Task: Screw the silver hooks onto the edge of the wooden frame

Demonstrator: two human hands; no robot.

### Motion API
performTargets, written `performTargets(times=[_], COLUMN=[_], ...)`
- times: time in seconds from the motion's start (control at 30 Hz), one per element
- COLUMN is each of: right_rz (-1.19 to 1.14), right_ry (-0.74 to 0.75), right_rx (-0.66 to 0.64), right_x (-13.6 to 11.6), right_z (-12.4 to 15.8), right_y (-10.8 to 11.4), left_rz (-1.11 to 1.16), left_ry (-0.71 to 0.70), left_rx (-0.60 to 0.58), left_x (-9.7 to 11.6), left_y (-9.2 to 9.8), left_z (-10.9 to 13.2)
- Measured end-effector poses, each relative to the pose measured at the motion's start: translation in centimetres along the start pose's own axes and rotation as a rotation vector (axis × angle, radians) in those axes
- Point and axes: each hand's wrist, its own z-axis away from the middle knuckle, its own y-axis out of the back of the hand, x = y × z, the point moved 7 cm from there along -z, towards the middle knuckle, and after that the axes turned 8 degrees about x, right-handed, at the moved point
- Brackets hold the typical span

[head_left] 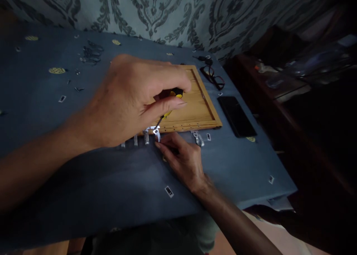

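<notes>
My left hand (136, 87) is closed around the yellow and black handle of a screwdriver (166, 115). The screwdriver's shaft slants down to a small metal hook (156, 132) at the front edge of a framed wooden board (192, 106). My right hand (182, 156) pinches the lower end of that hook between thumb and fingertips. More metal hooks (146, 136) stand along the same edge to the left, partly behind my left hand. Another hook (197, 137) sits at the edge to the right of my right hand. Small dark holes dot the wooden edge.
A black phone (236, 116) lies right of the board, with eyeglasses (212, 77) and keys (205, 59) behind it. Several dark hooks (92, 53) and small screws (79, 89) lie at the back left of the blue patterned cloth (117, 195). A patterned curtain (156, 13) hangs behind.
</notes>
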Motion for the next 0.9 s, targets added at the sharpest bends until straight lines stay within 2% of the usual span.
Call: performTargets(times=[0.33,0.5,0.7,0.77,0.9], right_rz=[0.008,0.003,0.006,0.005,0.021], right_ry=[-0.011,0.006,-0.004,-0.006,0.003], right_rx=[-0.017,0.0,-0.009,-0.007,0.012], right_x=[0.1,-0.1,0.1,0.2,0.4], right_z=[0.0,0.0,0.0,0.1,0.1], right_y=[-0.1,0.0,0.0,0.0,0.1], left_rz=[-0.017,-0.008,0.013,-0.004,0.029], left_ry=[0.009,-0.05,-0.043,0.021,0.243], left_rx=[-0.013,0.003,0.001,0.007,0.053], left_x=[0.1,0.3,0.2,0.1,-0.5], left_y=[0.1,0.1,0.2,0.6,2.0], left_z=[0.1,0.2,0.1,-0.1,-0.5])
